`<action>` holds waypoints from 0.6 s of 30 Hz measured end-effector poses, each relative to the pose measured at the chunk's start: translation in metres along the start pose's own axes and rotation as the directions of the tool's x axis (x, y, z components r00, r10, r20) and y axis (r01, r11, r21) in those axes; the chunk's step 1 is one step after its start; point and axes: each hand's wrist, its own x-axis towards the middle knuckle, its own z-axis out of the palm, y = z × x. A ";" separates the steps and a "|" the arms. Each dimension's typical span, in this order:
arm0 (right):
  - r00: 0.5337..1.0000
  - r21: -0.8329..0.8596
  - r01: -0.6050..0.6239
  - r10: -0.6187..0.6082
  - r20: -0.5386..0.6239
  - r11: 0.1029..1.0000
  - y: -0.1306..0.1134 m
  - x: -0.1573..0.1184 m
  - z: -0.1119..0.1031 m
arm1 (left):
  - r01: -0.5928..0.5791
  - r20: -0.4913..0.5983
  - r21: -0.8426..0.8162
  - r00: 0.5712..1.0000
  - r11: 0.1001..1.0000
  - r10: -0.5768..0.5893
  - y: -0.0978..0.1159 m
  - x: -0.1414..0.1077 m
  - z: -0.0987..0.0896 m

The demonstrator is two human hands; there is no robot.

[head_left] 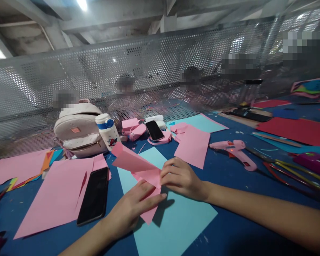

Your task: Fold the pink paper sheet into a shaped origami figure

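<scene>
A folded strip of pink paper point(138, 160) is raised at an angle over a light blue sheet point(181, 220) on the blue table. My left hand point(134, 206) lies across the strip's lower part, its fingers pressing on the paper. At the strip's right edge, my right hand point(181, 177) grips the paper with curled fingers; the thumb is hidden. A flap of the strip stands up toward the upper left, while its lower end points down past my left fingers.
Left of the hands, a black phone point(93, 195) lies partly on a pink sheet point(56, 192). Behind stand a white bottle point(106, 131) and a backpack point(81, 131) by a perforated metal panel point(149, 71). A pink glue gun point(236, 151) and scissors point(296, 170) lie to the right.
</scene>
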 end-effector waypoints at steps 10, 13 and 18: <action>1.000 -0.003 0.025 -0.025 -0.010 1.000 -0.004 0.000 0.002 | -0.085 -0.029 0.038 0.996 0.996 0.086 -0.004 0.001 0.000; 1.000 0.007 0.018 -0.018 -0.020 1.000 -0.005 0.000 0.004 | -0.095 -0.042 0.054 0.994 0.994 0.097 -0.005 0.001 0.001; 0.999 0.053 -0.011 0.014 -0.046 0.999 -0.005 0.001 0.005 | -0.101 -0.040 0.083 0.994 0.991 0.104 -0.005 0.001 0.001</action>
